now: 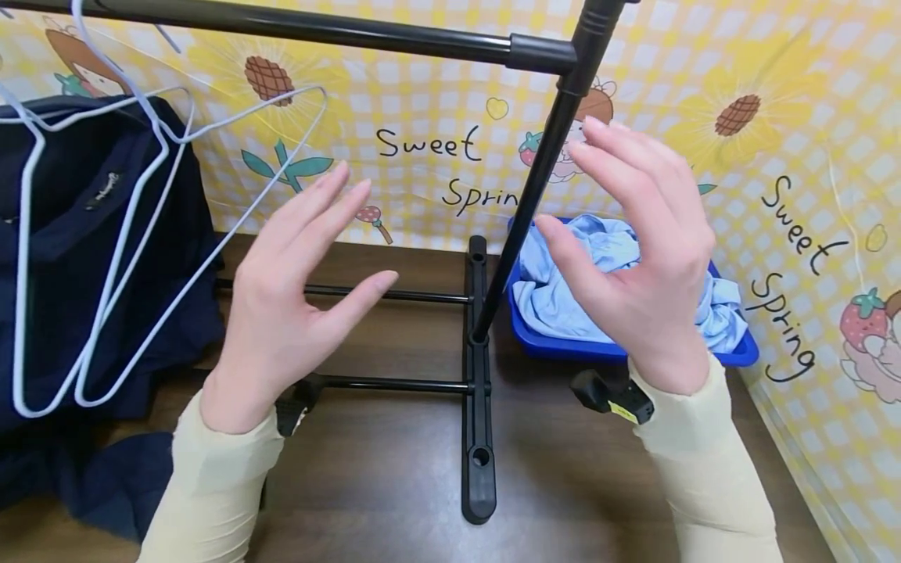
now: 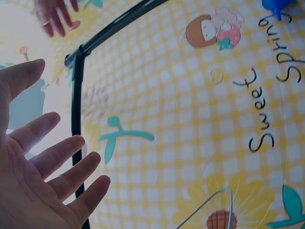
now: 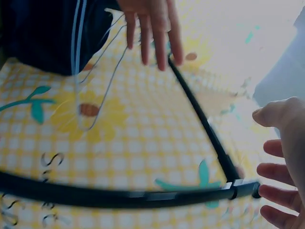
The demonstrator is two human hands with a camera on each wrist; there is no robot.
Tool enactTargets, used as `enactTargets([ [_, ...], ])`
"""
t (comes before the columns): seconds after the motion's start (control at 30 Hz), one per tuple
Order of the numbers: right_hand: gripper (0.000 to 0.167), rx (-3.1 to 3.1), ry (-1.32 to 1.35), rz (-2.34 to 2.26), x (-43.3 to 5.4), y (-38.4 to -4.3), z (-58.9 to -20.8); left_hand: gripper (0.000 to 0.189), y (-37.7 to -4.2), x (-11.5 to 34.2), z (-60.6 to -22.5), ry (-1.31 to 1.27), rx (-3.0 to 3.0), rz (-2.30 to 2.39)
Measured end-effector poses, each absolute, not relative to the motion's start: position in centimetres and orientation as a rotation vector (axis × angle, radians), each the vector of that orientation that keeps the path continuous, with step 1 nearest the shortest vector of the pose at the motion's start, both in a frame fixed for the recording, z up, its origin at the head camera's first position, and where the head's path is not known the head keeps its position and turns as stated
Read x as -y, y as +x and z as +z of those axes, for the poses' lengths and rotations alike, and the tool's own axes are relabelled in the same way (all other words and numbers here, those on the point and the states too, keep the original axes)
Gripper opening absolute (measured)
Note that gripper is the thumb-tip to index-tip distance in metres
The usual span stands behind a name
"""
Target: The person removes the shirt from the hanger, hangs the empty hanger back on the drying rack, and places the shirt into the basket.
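Both hands are raised in the head view with nothing in them. My left hand (image 1: 281,289) has its fingers extended and thumb apart, just right of the white wire hangers (image 1: 134,258). Fingers spread, my right hand (image 1: 644,250) is in front of the rack's black upright (image 1: 524,211), overlapping a blue basket (image 1: 563,344) of light blue cloth (image 1: 563,305). In the left wrist view the left palm (image 2: 28,176) shows bare. The right wrist view catches the right fingers (image 3: 279,171) at its edge, loosely extended, near the rack's corner joint (image 3: 233,188).
A black rail (image 1: 317,27) crosses the top, with the hangers on it. Dark navy clothing (image 1: 169,219) hangs at the left, and more dark cloth (image 1: 120,477) lies below. The rack's foot (image 1: 479,414) stands on the brown wooden surface (image 1: 394,469). A yellow checked cloth (image 1: 422,94) forms the backdrop.
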State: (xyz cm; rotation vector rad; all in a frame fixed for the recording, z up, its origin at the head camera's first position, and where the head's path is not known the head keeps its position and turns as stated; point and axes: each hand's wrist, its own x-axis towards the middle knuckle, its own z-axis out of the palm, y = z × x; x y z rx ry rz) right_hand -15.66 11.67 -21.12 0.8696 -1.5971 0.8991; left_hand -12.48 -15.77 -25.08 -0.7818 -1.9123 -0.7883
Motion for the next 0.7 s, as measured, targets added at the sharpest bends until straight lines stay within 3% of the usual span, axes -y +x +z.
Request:
enactTargets([
  [0.33, 0.039, 1.450, 1.056, 0.722, -8.4, -17.6, -16.1, 0.062, -11.1, 16.9, -24.5, -0.610, 1.840, -0.828],
  [0.57, 0.063, 1.707, 1.075, 0.349, -7.4, -22.9, -15.6, 0.066, -10.6, 17.7, -24.2, -0.543, 1.831, -0.825],
  [0.7, 0.055, 1.883, 1.023, 0.300, -6.5, -21.6, -15.7, 0.067, -10.1, 18.2, -24.0, -0.512, 1.829, -0.811],
])
